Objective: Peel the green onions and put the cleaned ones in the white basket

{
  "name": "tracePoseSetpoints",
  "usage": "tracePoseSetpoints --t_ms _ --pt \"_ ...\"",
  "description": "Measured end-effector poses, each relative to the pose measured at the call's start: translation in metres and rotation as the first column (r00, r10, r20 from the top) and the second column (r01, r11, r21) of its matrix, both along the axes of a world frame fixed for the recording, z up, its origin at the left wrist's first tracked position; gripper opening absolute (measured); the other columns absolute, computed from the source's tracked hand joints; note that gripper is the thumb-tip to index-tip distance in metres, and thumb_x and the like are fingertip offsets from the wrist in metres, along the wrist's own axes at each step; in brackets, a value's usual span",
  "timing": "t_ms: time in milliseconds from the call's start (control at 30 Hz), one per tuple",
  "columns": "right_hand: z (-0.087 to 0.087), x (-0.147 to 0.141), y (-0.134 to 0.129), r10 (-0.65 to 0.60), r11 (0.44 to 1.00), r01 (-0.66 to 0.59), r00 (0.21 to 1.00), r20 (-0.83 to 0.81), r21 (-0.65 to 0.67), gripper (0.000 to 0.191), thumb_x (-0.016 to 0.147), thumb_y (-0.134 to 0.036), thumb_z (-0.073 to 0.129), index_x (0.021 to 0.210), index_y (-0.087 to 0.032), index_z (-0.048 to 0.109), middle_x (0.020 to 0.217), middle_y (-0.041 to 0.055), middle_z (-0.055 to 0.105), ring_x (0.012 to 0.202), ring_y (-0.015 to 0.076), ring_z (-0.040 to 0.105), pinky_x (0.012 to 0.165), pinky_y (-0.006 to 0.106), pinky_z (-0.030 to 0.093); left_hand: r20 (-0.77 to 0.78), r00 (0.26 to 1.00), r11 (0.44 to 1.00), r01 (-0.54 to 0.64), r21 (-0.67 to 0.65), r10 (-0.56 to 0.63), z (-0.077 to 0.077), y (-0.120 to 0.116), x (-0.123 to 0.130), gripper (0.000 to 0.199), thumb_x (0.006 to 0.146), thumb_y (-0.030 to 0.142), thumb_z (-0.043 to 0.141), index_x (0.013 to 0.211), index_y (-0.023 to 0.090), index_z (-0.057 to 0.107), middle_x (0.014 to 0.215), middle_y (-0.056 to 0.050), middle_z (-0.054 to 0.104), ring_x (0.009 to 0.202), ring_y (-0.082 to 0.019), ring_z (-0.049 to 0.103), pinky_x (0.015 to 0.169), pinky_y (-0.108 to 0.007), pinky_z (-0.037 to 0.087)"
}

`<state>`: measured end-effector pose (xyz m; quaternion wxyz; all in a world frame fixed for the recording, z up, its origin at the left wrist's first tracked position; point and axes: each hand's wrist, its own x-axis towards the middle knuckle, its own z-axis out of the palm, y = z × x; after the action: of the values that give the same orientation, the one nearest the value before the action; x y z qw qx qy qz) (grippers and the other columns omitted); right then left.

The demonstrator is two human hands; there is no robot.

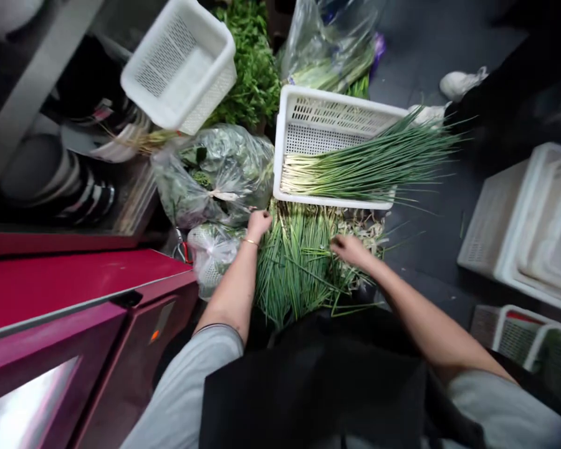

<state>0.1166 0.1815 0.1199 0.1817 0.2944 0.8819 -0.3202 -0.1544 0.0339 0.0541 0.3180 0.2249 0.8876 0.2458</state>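
A red cabinet (81, 284) fills the lower left. A white slotted basket (334, 202) sits ahead; in it lies a bunch of green onions (355, 171), pale ends inside at the left, green tips out past the right rim. A loose pile of green onions (290, 268) lies between the basket and the person, tips toward the body. A clear bag of leafy greens (224, 165) rests left of both. The left hand (260, 223) is at the pile's upper left edge, the right hand (348, 248) over its right side, well apart, fingers bent; with the blur, I cannot tell whether either is clamped on a stalk. A thin bracelet (251, 241) circles the left wrist.
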Motion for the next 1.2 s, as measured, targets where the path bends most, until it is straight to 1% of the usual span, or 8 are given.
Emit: tracePoseSetpoints --t_ms 100,333,467,600,667,767,900,1200 --pt "0.022 0.062 -0.058 0.316 0.946 -0.311 0.947 0.05 -0.09 0.021 0.086 -0.027 0.057 0.1 -0.016 0.068 0.096 0.0117 0.07 0.08 0.021 0.067 0.071 0.028 0.047 -0.088 0.996 0.991 -0.009 -0.136 -0.003 -0.022 -0.017 0.024 0.028 0.08 0.021 0.056 0.103 0.009 0.069 0.106 -0.02 0.071 0.101 -0.026 0.065 0.084 -0.032 0.046" --pt "0.07 0.114 -0.054 0.134 0.991 -0.127 0.964 0.231 -0.047 0.028 0.091 -0.028 0.05 0.108 -0.014 0.066 0.1 0.0176 0.069 0.09 0.0273 0.069 0.078 0.035 0.051 -0.131 0.987 0.971 0.062 -0.231 -0.094 -0.056 0.034 0.054 0.03 0.085 0.031 0.058 0.105 0.011 0.068 0.107 -0.021 0.069 0.105 -0.029 0.065 0.087 -0.035 0.047" --pt "0.071 0.102 -0.049 0.181 0.952 -0.186 0.983 -0.045 -0.244 0.031 0.093 -0.031 0.049 0.119 -0.019 0.063 0.112 0.013 0.067 0.103 0.0229 0.065 0.087 0.032 0.049 -0.175 0.979 0.955 0.051 -0.294 -0.106 -0.08 0.062 0.08 0.043 0.081 0.028 0.062 0.117 0.005 0.059 0.118 -0.027 0.061 0.118 -0.035 0.057 0.095 -0.043 0.044" --pt "0.028 0.079 -0.016 0.049 0.956 -0.051 0.999 -0.014 -0.29 0.023 0.092 -0.026 0.05 0.102 -0.016 0.069 0.096 0.0101 0.072 0.089 0.0204 0.068 0.081 0.028 0.049 -0.312 0.949 0.982 -0.024 -0.186 -0.036 -0.089 0.062 0.101 0.057 0.086 0.034 0.055 0.133 0.005 0.046 0.129 -0.028 0.054 0.126 -0.035 0.05 0.1 -0.047 0.042" --pt "-0.012 0.052 0.011 -0.078 0.976 0.087 0.996 0.051 -0.2 0.023 0.093 -0.023 0.048 0.102 -0.015 0.069 0.101 0.0111 0.072 0.095 0.0208 0.067 0.086 0.028 0.047 -0.359 0.919 0.986 0.162 -0.041 -0.166 -0.092 0.06 0.113 0.057 0.088 0.031 0.05 0.139 0.008 0.041 0.14 -0.024 0.048 0.134 -0.032 0.042 0.108 -0.047 0.036" --pt "-0.076 0.0 0.04 -0.312 0.947 0.319 0.939 0.146 -0.027 0.026 0.094 -0.02 0.047 0.113 -0.013 0.064 0.12 0.0149 0.066 0.115 0.0221 0.059 0.097 0.028 0.041 -0.303 0.779 0.796 0.598 0.095 -0.549 -0.102 0.056 0.127 0.058 0.087 0.027 0.05 0.142 0.01 0.039 0.143 -0.019 0.048 0.137 -0.028 0.039 0.114 -0.046 0.031" --pt "-0.14 -0.056 0.029 -0.454 0.889 0.456 0.864 0.217 0.045 0.054 0.093 -0.041 0.05 0.129 0.0 0.049 0.126 0.0271 0.058 0.118 0.0309 0.056 0.097 0.036 0.041 -0.241 0.692 0.706 0.707 0.036 -0.681 -0.123 0.025 0.112 0.069 0.083 0.021 0.052 0.146 0.003 0.03 0.149 -0.026 0.038 0.137 -0.033 0.04 0.111 -0.049 0.035" --pt "-0.188 -0.11 -0.016 -0.68 0.724 0.689 0.703 0.208 0.042 0.09 0.082 -0.043 0.067 0.143 0.005 0.023 0.134 0.0376 0.045 0.128 0.0398 0.047 0.102 0.048 0.037 -0.26 0.602 0.642 0.759 -0.107 -0.755 -0.121 -0.025 0.062 0.063 0.081 0.012 0.046 0.144 0.01 0.039 0.153 -0.021 0.034 0.142 -0.029 0.033 0.117 -0.048 0.026"
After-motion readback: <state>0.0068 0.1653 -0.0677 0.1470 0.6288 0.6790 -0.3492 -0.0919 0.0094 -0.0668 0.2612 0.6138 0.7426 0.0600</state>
